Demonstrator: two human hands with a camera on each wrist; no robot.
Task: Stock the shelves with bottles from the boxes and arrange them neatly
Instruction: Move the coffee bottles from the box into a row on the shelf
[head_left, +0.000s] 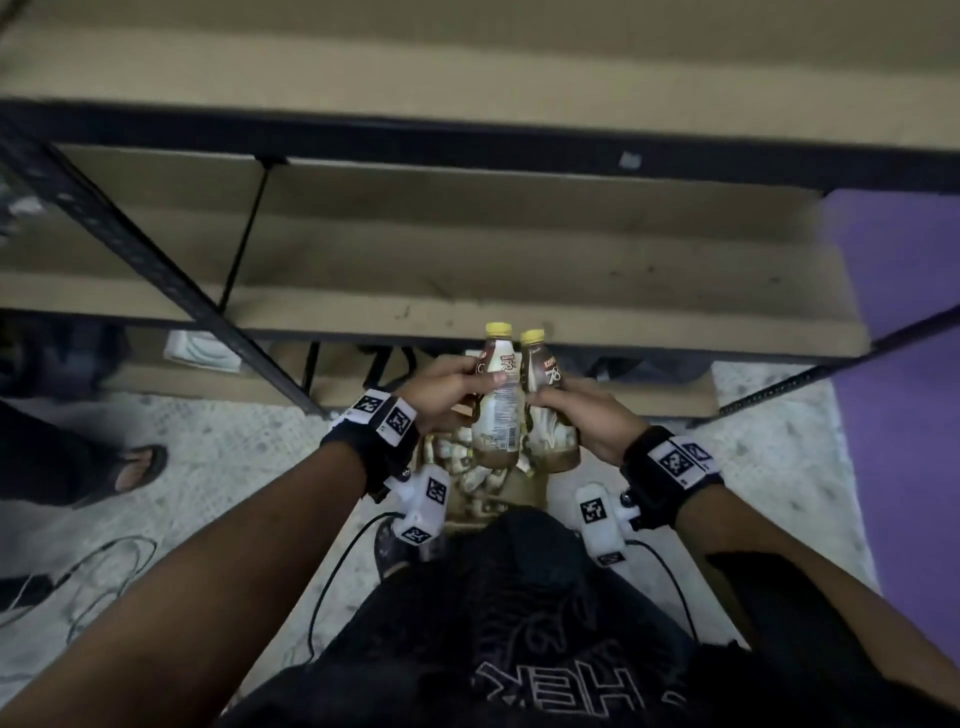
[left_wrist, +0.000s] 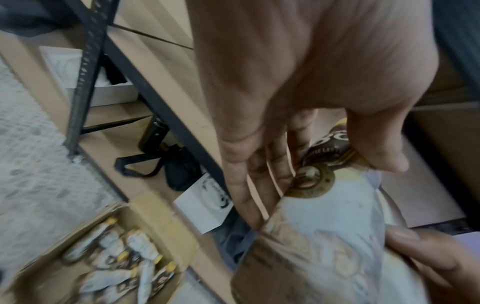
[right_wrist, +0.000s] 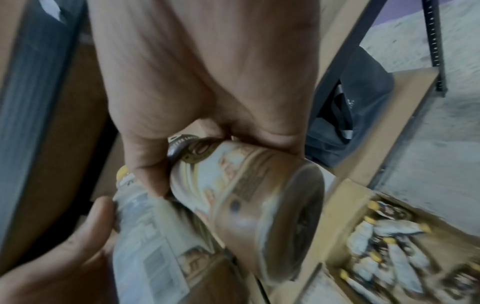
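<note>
I hold two yellow-capped coffee bottles with brown and white labels side by side, nearly upright, in front of the shelf. My left hand (head_left: 457, 384) grips the left bottle (head_left: 496, 402), and my right hand (head_left: 571, 405) grips the right bottle (head_left: 551, 415). In the left wrist view my left hand (left_wrist: 298, 164) has its fingers and thumb round its bottle (left_wrist: 324, 216). The right wrist view shows my right hand (right_wrist: 207, 133) wrapped round the right bottle (right_wrist: 246, 195), with the left bottle (right_wrist: 145, 236) beside it. Below the hands an open cardboard box (head_left: 524, 488) holds several more bottles (left_wrist: 116, 257).
Tan shelf boards (head_left: 467, 249) sit in a black metal frame (head_left: 130, 249) straight ahead. A black bag (left_wrist: 179, 164) and a white box (head_left: 205, 349) lie on the bottom shelf. Another person's sandalled foot (head_left: 137, 467) and loose cables (head_left: 104, 571) are on the floor, left. A purple wall (head_left: 904, 364) stands at the right.
</note>
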